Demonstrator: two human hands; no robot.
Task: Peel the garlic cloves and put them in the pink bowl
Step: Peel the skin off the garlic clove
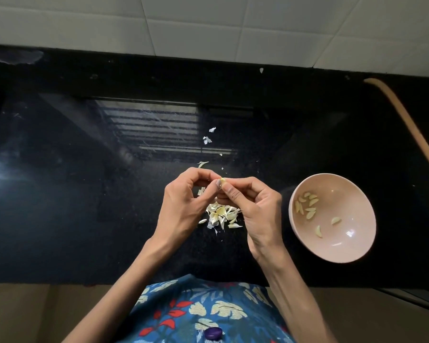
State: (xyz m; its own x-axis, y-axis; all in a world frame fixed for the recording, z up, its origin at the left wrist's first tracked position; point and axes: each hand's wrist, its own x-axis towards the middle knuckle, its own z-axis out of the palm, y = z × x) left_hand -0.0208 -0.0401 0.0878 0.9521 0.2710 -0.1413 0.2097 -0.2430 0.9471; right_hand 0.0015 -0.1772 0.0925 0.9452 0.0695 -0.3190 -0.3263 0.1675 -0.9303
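The garlic clove (223, 180) is held between both hands above the black countertop (84, 194). The left hand (181, 199) pinches it between thumb and curled fingers. The right hand (255, 209) pinches it from the opposite side, with the thumb tip pressed against the clove. Only a small pale portion of the clove shows between the fingertips; whether skin remains on it cannot be determined. Both hands meet at the centre of the view, knuckles raised, wrists angled in from below.

Directly beneath the hands, a pile of garlic skins (222, 216) lies on the countertop. Smaller loose skin fragments (207, 139) are scattered further back on the surface, well apart from the pile.

The pink bowl (344, 194) stands on the countertop to the right of the right hand, near it but not touching. It contains peeled cloves (307, 206): a cluster rests against the left inner wall, and two more lie apart lower in the bowl.

A curved tan edge (406, 120) crosses the far right of the countertop. White wall tiles (208, 26) run along the back. At the bottom of the view is the person's blue floral garment (208, 310) with a purple button (213, 333).
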